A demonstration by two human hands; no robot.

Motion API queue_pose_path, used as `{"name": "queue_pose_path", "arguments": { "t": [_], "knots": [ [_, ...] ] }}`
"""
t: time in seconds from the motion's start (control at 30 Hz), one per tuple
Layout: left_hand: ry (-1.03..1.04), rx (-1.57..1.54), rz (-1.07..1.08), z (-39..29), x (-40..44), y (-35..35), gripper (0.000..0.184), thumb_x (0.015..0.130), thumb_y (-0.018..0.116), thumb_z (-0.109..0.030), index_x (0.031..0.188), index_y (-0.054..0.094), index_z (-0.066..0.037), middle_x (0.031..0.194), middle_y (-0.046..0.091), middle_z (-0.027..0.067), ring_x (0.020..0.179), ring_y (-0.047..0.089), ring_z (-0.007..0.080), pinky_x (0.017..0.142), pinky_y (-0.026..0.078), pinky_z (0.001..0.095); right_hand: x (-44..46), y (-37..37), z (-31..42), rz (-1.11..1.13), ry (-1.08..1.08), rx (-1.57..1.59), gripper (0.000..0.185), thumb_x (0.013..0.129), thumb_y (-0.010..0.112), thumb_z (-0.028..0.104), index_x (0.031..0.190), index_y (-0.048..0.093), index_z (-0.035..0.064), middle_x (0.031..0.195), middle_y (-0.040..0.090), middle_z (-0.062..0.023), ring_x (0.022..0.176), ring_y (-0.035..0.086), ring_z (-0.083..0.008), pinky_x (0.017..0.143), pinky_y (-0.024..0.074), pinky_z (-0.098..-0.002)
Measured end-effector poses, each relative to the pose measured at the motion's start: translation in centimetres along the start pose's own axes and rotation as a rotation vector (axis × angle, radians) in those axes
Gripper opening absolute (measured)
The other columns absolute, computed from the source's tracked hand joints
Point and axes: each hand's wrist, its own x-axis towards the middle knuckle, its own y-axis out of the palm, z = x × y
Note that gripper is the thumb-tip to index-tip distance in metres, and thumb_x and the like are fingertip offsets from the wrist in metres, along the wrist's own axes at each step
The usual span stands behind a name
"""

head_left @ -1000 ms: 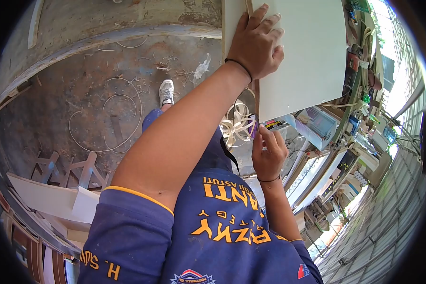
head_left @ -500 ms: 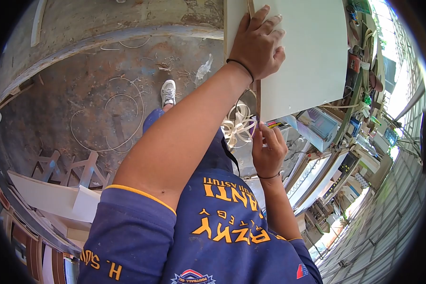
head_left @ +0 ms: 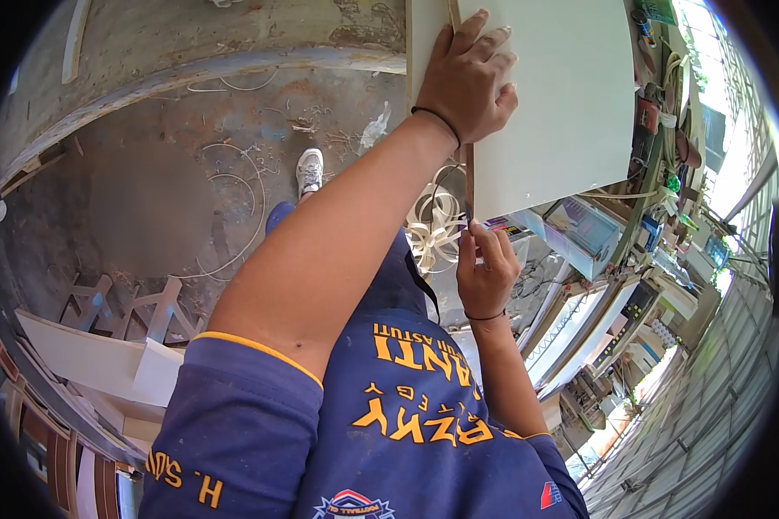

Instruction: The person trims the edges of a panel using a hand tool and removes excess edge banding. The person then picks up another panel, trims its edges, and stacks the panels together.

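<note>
My left hand [head_left: 472, 82] lies on a pale board [head_left: 554, 112], fingers spread, across its long brown edge. The thumb rests on the white face. At the board's near corner my right hand [head_left: 487, 268] is closed in a pinch. Between its thumb and forefinger is a thin dark blade-like piece [head_left: 469, 212], touching or very close to the edge; its exact kind is too small to tell. Curled pale strips [head_left: 433, 229] hang or lie just left of the right hand.
Loops of thin strip [head_left: 260, 186] and scraps litter the concrete floor near my shoe [head_left: 310, 170]. A worn wooden surface [head_left: 234, 39] runs along the top left. Wooden trestles [head_left: 151, 311] stand lower left. Tools and cords crowd the bench [head_left: 658, 173] at right.
Both hands stay at the board's edge with little movement. My right hand has shifted very slightly left, along with a small shift of the whole view.
</note>
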Motion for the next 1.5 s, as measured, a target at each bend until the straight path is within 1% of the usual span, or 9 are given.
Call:
{"name": "queue_pose_path", "arguments": {
  "t": [0.4,0.63,0.77,0.83,0.9,0.97,1.23,1.47,1.5],
  "knots": [
    [0.003,0.022,0.011,0.0,0.1,-0.1,0.035,0.079,0.06,-0.027,0.107,0.071,-0.01,0.132,0.056,0.0071,0.137,0.033,0.0274,0.112,0.024,0.0522,-0.2,0.7,-0.2,-0.045,0.057,0.089,0.01,0.079,0.068,-0.001,0.085,0.062,0.0038,0.069,0.059,-0.0074,0.058,0.059,-0.0219,0.053,0.0454,-0.0332],
    [0.028,0.042,0.047,0.0,0.2,-0.3,0.037,0.079,0.059,-0.029,0.11,0.069,-0.01,0.134,0.054,0.0084,0.139,0.03,0.029,0.112,0.024,0.0538,-1.9,-0.5,-0.4,0.097,0.008,0.104,0.021,0.082,0.066,0.002,0.103,0.061,0.0046,0.078,0.061,-0.0098,0.065,0.06,-0.0257,0.059,0.047,-0.0348],
    [0.013,0.152,0.118,-0.7,-1.0,-1.1,0.051,0.08,0.061,-0.026,0.127,0.056,-0.006,0.149,0.035,0.0159,0.14,0.027,0.0356,0.112,0.023,0.0543,-4.6,-2.5,-1.6,0.12,0.106,0.227,0.03,0.084,0.063,0.0,0.114,0.06,0.0025,0.087,0.063,-0.012,0.072,0.062,-0.0237,0.064,0.0487,-0.0341],
    [-0.058,0.095,0.111,-1.5,-4.9,-0.3,0.063,0.083,0.059,-0.027,0.138,0.043,-0.002,0.153,0.027,0.0195,0.143,0.021,0.0363,0.112,0.02,0.0557,-7.3,-1.8,-5.4,0.045,0.243,0.325,0.024,0.087,0.061,-0.001,0.11,0.059,0.002,0.088,0.063,-0.0076,0.072,0.059,-0.0163,0.064,0.0472,-0.0299],
    [-0.086,0.021,0.287,-4.4,-9.5,-1.9,0.068,0.089,0.053,-0.027,0.144,0.029,0.005,0.154,0.019,0.0237,0.145,0.015,0.0368,0.114,0.016,0.0549,-7.8,-2.2,-7.2,-0.019,0.495,0.732,0.014,0.089,0.06,-0.001,0.102,0.057,0.0027,0.086,0.059,-0.0025,0.07,0.054,-0.01,0.064,0.0449,-0.0242],
    [-0.186,-0.051,0.399,-7.4,-13.0,-3.2,0.07,0.091,0.051,-0.026,0.143,0.022,0.012,0.154,0.013,0.0287,0.145,0.013,0.0386,0.113,0.017,0.0543,-7.1,-2.4,-8.8,-0.066,0.471,0.782,0.008,0.09,0.06,0.001,0.094,0.054,0.0046,0.082,0.055,0.0005,0.068,0.048,-0.0057,0.061,0.0413,-0.02],
    [-0.259,-0.09,0.322,-12.5,-18.4,-3.3,0.063,0.091,0.05,-0.018,0.139,0.027,0.015,0.149,0.018,0.0361,0.14,0.018,0.048,0.115,0.019,0.0474,-2.4,-5.2,-11.4,-0.09,0.28,0.988,0.013,0.087,0.067,0.004,0.084,0.055,0.0076,0.075,0.051,0.0037,0.065,0.044,-0.0036,0.056,0.0375,-0.02],
    [-0.346,-0.108,0.377,-14.7,-19.3,-3.6,0.06,0.091,0.053,-0.024,0.135,0.038,0.013,0.147,0.015,0.0405,0.142,0.013,0.0474,0.116,0.017,0.044,-1.2,-5.3,-18.1,-0.308,0.352,1.003,0.013,0.088,0.066,0.008,0.083,0.054,0.0107,0.074,0.053,0.0039,0.065,0.049,-0.0049,0.06,0.0417,-0.0196],
    [-0.385,-0.116,0.382,-15.4,-19.1,-3.9,0.062,0.09,0.054,-0.025,0.137,0.036,0.011,0.148,0.013,0.0402,0.142,0.012,0.0471,0.116,0.017,0.0435,-0.2,-6.1,-18.9,-0.293,0.5,1.114,0.013,0.088,0.066,0.01,0.084,0.054,0.0114,0.076,0.053,0.0039,0.066,0.05,-0.0058,0.061,0.0434,-0.0209]
  ]
}}
